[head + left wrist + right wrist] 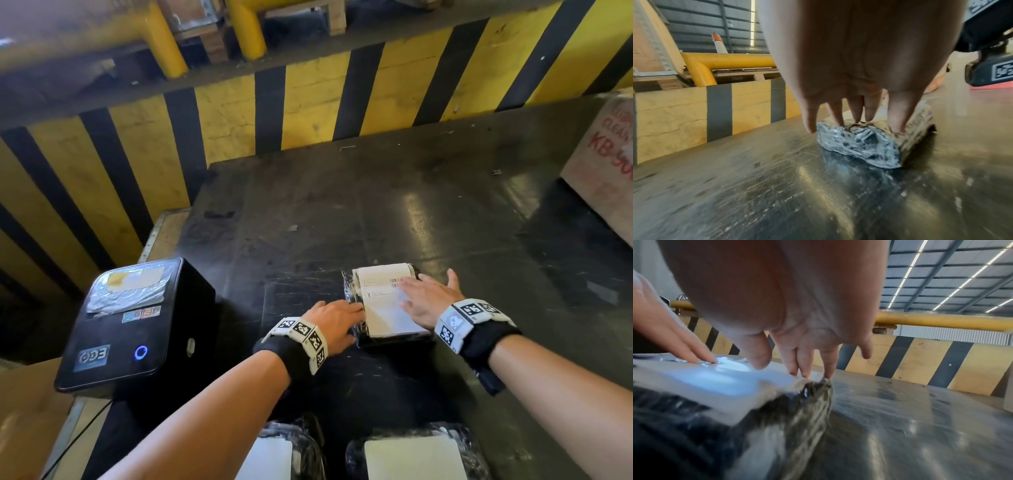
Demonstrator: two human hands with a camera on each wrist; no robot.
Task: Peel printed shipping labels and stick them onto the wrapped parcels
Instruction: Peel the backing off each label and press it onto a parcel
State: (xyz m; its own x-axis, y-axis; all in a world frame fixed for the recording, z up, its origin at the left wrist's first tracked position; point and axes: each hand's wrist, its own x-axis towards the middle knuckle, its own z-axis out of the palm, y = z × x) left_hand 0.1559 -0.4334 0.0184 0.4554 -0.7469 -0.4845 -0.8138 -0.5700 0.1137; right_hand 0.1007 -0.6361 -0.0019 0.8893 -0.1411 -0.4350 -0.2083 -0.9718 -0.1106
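Observation:
A black parcel wrapped in clear film lies on the dark table, and a white shipping label covers its top. My left hand lies flat, its straight fingers pressing on the parcel's left edge. My right hand is spread flat on the label, with its fingertips pressing near the parcel's far edge. The label looks bright white under the palm. Neither hand curls round anything.
A black label printer with a lit blue button stands at the left of the table. Two more wrapped parcels with white labels lie at the near edge. A cardboard box stands far right. A yellow and black barrier runs behind.

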